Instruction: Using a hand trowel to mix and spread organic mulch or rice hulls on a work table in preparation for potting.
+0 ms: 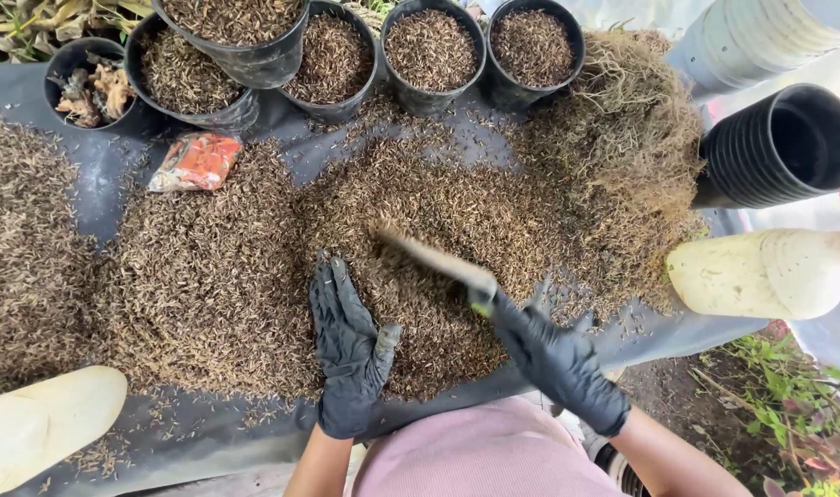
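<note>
Both my hands wear black gloves. My left hand [348, 345] lies flat, fingers together, on a wide heap of brown husk mix [254, 267] spread over a dark sheet [208, 428]. My right hand [553, 354] grips the handle of a small trowel [434, 260], whose pale blade is blurred and points up-left into the heap. Several black plastic pots stand along the far edge, filled with the same brown mix, such as one pot [433, 51] at the centre.
A stack of empty black pots [779, 147] lies on its side at right, above a white spray bottle [770, 273]. An orange packet [197, 161] lies at upper left. A clump of dry fibre [622, 138] sits at upper right. Plants and soil are at lower right.
</note>
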